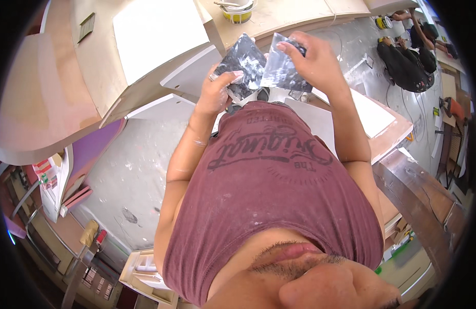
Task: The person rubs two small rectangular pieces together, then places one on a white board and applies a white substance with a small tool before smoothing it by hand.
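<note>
In front of my chest my left hand (216, 91) grips a dark, thin square filler spreader (244, 61), its thumb lying across the face. White paste is smeared over that face. My right hand (319, 59) pinches a second dark filler spreader (284, 69) by its upper right edge, thumb on top. This one also carries a whitish smear. The two spreaders are side by side, their near edges very close; whether they touch I cannot tell. White residue marks my left fingers.
Ahead stands a pale wooden bench (279, 23) bearing a tub (238, 11) with a yellow band. A white panel (158, 38) lies on wood to the left. At far right another person (407, 64) crouches on the grey floor. A brown beam (420, 188) is near my right elbow.
</note>
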A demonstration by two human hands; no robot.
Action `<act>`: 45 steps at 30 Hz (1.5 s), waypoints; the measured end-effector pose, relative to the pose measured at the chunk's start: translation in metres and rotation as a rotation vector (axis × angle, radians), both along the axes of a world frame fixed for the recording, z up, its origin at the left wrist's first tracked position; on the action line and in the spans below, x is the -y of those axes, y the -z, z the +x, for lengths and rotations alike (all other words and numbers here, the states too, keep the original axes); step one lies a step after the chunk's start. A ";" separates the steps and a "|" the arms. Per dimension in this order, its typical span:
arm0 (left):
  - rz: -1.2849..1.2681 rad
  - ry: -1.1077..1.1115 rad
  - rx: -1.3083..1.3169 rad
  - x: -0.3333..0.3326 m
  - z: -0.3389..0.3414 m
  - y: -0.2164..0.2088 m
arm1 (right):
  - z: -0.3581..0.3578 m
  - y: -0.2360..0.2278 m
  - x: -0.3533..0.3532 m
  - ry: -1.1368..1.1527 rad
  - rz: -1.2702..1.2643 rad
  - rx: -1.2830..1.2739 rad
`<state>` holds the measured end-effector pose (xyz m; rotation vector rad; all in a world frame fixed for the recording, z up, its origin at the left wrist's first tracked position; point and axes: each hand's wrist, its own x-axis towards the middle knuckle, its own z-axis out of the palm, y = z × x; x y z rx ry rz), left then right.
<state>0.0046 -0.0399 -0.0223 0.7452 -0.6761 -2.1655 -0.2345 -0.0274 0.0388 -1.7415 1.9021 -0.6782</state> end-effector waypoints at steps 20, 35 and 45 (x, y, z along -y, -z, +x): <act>-0.329 -0.345 0.439 0.019 -0.017 0.010 | 0.009 0.026 -0.023 -0.189 0.045 0.027; -0.599 -0.321 0.606 0.014 -0.034 -0.017 | -0.054 0.071 -0.025 0.371 -0.200 0.418; -0.640 -0.313 0.832 0.018 -0.010 -0.010 | -0.054 0.080 -0.020 0.357 -0.323 0.671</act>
